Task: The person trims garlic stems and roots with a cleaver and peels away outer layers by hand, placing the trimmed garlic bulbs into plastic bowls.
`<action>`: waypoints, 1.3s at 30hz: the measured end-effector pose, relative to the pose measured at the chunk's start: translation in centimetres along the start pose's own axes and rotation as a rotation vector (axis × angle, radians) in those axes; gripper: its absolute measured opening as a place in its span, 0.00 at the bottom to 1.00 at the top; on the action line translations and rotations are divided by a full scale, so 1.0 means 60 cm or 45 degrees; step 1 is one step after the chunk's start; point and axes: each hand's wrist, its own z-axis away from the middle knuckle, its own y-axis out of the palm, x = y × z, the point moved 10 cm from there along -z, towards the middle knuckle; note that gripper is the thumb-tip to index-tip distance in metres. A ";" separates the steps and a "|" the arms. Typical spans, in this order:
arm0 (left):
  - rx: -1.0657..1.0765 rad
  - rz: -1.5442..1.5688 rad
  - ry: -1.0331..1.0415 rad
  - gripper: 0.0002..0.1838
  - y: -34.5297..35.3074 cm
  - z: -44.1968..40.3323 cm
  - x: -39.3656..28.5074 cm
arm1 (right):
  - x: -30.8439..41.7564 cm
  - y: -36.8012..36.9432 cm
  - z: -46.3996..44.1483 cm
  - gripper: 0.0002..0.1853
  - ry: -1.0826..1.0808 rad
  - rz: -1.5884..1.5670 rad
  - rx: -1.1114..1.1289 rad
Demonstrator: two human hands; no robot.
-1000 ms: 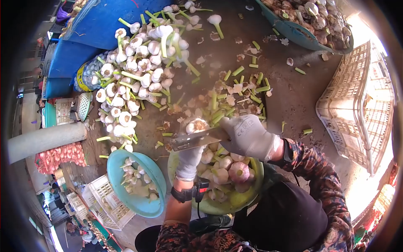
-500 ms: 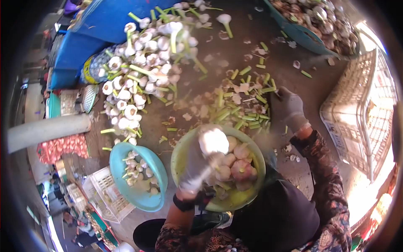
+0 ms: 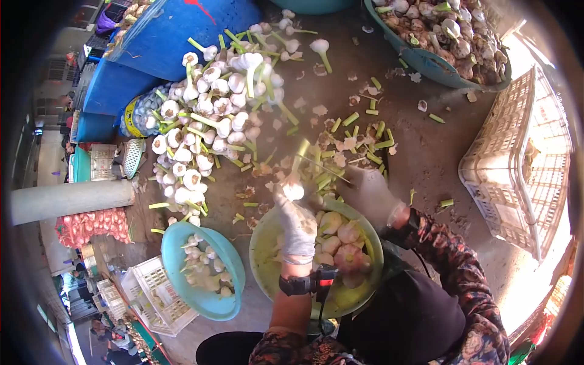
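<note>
My left hand [image 3: 298,228], in a pale glove, is closed around a garlic bulb [image 3: 293,191] whose green stem points up and away from me. Close by on the right, my gloved right hand [image 3: 371,194] is smeared by motion. A thin, blade-like tool [image 3: 328,168] reaches from its fingers toward the stem; its exact kind is unclear. Beneath both hands stands a yellow-green basin [image 3: 256,258] with trimmed garlic bulbs [image 3: 350,255] inside. Cut stem pieces [image 3: 350,120] and papery skins lie on the floor just beyond.
A heap of stemmed garlic [image 3: 213,91] spreads at upper left beside blue barrels [image 3: 182,36]. A turquoise basin [image 3: 237,274] holds smaller garlic bulbs. White crates [image 3: 505,164] stand on the right and lower left. At upper right is a tub [image 3: 420,61] full of garlic.
My left hand has moved forward from over the basin's middle, and a stemmed bulb now shows in it. My right hand has swung left and closer, beside the bulb.
</note>
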 end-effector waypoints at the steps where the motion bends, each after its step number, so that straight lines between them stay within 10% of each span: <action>1: -0.010 -0.015 -0.016 0.24 -0.001 -0.002 0.008 | 0.019 -0.010 -0.005 0.11 -0.074 -0.084 -0.037; 4: -0.133 -0.090 -0.158 0.24 -0.006 0.016 0.013 | 0.154 -0.084 0.021 0.12 -0.475 -0.359 -0.193; 7: 0.098 -0.034 -0.125 0.21 0.044 0.050 -0.040 | -0.074 0.085 0.002 0.25 0.067 0.493 0.597; 8: 0.158 -0.025 -0.053 0.21 0.047 0.063 -0.070 | -0.069 0.081 0.005 0.24 -0.377 0.824 0.149; 12: -0.373 0.652 0.321 0.25 -0.172 0.060 -0.178 | -0.232 0.054 0.018 0.20 0.267 -0.074 0.185; 15: 0.447 0.780 0.625 0.27 -0.179 0.070 -0.276 | -0.157 -0.004 0.036 0.17 0.391 0.385 0.248; 17: -0.194 0.077 0.882 0.29 -0.192 0.027 -0.310 | -0.152 0.001 0.042 0.16 0.442 0.381 0.252; 19: -0.184 -0.793 0.674 0.30 -0.143 -0.116 -0.296 | -0.150 0.009 0.037 0.16 0.430 0.406 0.252; 21: 0.033 -1.988 1.605 0.27 0.009 -0.173 -0.325 | -0.147 0.014 0.032 0.15 0.429 0.427 0.244; 24: -0.012 -2.849 1.224 0.20 -0.013 -0.389 -0.276 | -0.146 0.021 0.030 0.15 0.490 0.385 0.254; 29: 0.061 -3.153 0.490 0.13 -0.042 -0.426 -0.267 | -0.155 0.025 0.026 0.15 0.520 0.360 0.293; 37: 0.565 -1.048 0.115 0.31 -0.055 -0.149 -0.171 | 0.019 0.057 -0.040 0.13 -0.178 0.241 0.243; 39: 0.978 -1.093 0.614 0.30 -0.023 -0.099 -0.149 | 0.116 0.036 -0.032 0.13 -0.309 0.299 0.201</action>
